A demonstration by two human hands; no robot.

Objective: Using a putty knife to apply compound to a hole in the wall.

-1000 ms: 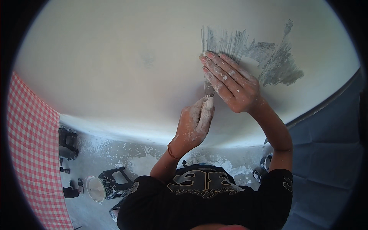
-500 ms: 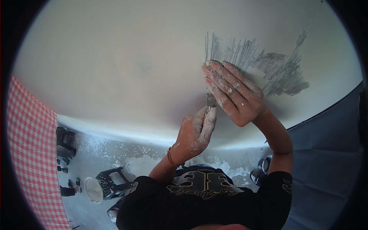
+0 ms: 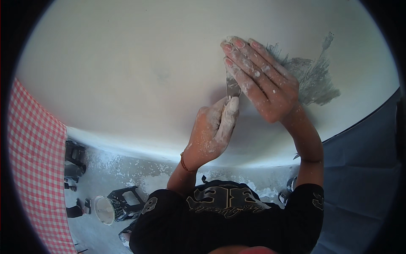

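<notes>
Dusted with white, my left hand point(image 3: 211, 129) is closed around the handle of a putty knife point(image 3: 232, 86). Its metal blade points away from me, against a large, smooth, off-white surface point(image 3: 118, 55). My right hand point(image 3: 264, 80) lies flat over the far part of the blade, fingers stretched out and close together, hiding the blade's edge. To the right of these fingers, a streaky grey patch point(image 3: 319, 82) marks the surface. A fainter grey spot point(image 3: 161, 76) shows farther left.
Below the surface's curved near edge is a floor point(image 3: 144, 169) spattered white. A white bucket point(image 3: 104, 210) stands beside a black stool point(image 3: 127, 203) at the lower left. A red-and-white checked cloth point(image 3: 38, 156) hangs at the left, a dark sheet point(image 3: 359, 178) at the right.
Both hands and the putty knife have moved farther up the surface, away from me. My right hand now covers much of the grey streaks that showed beyond its fingertips.
</notes>
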